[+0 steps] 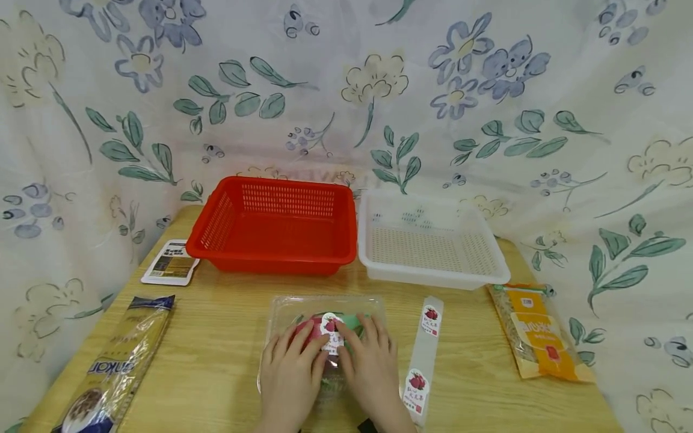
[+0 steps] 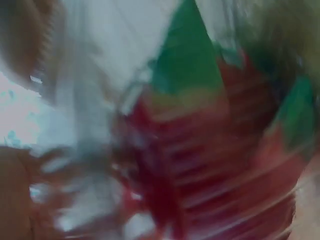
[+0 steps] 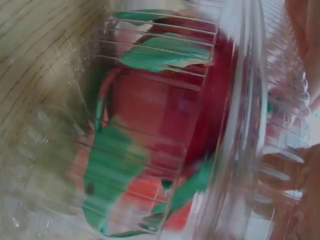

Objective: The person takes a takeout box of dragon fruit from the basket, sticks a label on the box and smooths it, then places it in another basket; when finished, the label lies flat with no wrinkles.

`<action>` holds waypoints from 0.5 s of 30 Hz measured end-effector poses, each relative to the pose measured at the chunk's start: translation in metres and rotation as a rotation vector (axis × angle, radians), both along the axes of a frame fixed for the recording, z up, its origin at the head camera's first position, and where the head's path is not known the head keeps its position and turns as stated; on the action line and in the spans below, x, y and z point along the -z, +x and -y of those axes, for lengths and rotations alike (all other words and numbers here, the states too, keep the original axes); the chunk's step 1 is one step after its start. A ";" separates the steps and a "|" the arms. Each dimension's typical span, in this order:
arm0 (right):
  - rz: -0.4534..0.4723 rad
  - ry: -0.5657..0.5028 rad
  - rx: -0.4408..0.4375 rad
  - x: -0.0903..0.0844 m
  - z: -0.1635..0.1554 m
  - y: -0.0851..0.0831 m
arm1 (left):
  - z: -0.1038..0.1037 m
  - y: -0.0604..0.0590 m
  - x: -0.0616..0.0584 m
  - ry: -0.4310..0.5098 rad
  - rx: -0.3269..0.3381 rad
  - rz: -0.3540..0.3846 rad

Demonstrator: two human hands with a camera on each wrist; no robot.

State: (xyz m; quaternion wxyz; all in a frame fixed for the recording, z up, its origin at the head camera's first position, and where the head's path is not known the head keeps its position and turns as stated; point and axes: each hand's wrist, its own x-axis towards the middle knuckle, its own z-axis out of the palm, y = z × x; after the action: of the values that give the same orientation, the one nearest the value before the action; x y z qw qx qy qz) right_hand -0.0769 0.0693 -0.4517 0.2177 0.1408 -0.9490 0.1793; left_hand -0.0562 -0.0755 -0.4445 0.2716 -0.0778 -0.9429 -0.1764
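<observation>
A clear plastic clamshell box (image 1: 275,310) stands at the front middle of the table in the head view. Inside it lies a red dragon fruit (image 3: 140,110) with green scales, seen through the ribbed wall in the right wrist view. On top of the lid is a white sticker (image 1: 331,328) with a fruit picture. My left hand (image 1: 292,373) touches the sticker's left side, fingers extended. From the right, my right hand (image 1: 373,367) rests on the lid with its fingertips at the sticker's edge. Blur softens the dragon fruit (image 2: 195,160) in the left wrist view.
Right of the box lies a backing strip (image 1: 424,355) with two more stickers. A red basket (image 1: 287,264) and a white basket (image 1: 433,276) stand behind. Packets (image 1: 124,355) and a small white-edged pack (image 1: 170,263) lie left, an orange bag (image 1: 541,331) right.
</observation>
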 end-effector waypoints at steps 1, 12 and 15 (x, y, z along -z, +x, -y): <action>0.028 0.007 0.008 0.000 0.000 0.000 | -0.002 -0.002 0.001 0.004 -0.020 -0.014; 0.284 -0.028 0.056 -0.005 -0.010 -0.001 | 0.007 -0.018 -0.001 -0.079 -0.054 0.189; 0.305 -0.101 0.043 -0.002 -0.013 -0.001 | 0.012 -0.018 0.001 -0.053 -0.070 0.262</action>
State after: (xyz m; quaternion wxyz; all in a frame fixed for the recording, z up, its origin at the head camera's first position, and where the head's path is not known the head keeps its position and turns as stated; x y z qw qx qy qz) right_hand -0.0778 0.0825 -0.4496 0.0816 0.0806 -0.9636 0.2415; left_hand -0.0737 -0.0873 -0.4456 0.1500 -0.0282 -0.9767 -0.1507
